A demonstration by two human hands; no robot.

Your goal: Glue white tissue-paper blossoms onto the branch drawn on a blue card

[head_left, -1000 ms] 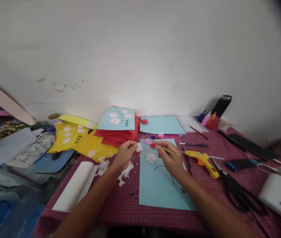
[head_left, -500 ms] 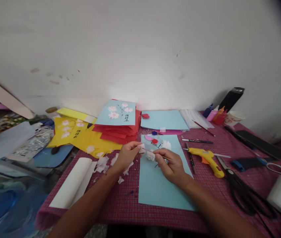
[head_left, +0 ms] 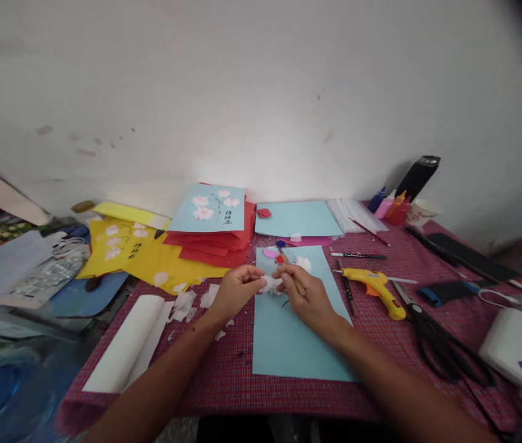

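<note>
gripping stick (head_left: 298, 285), right hand (head_left: 312, 303); left hand (head_left: 235, 294), hold unclear; glue gun (head_left: 377, 287) between blue sheet (head_left: 294, 344) and scissors (head_left: 417, 322)

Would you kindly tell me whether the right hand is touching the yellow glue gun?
Apart: the head view shows blue paper and tablecloth between the right hand and the yellow glue gun.

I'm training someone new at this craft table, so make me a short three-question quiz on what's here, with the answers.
1. Multiple choice: which hand holds the thin stick? A) left B) right C) neither
2. True or false: the yellow glue gun lies on the tablecloth, to the right of the blue sheet under the hands.
3. Fill in the blank: at the back, the flowered blue card lies on a stack of ___ sheets.

Key: 1. B, the right hand; 2. True; 3. red.
</note>
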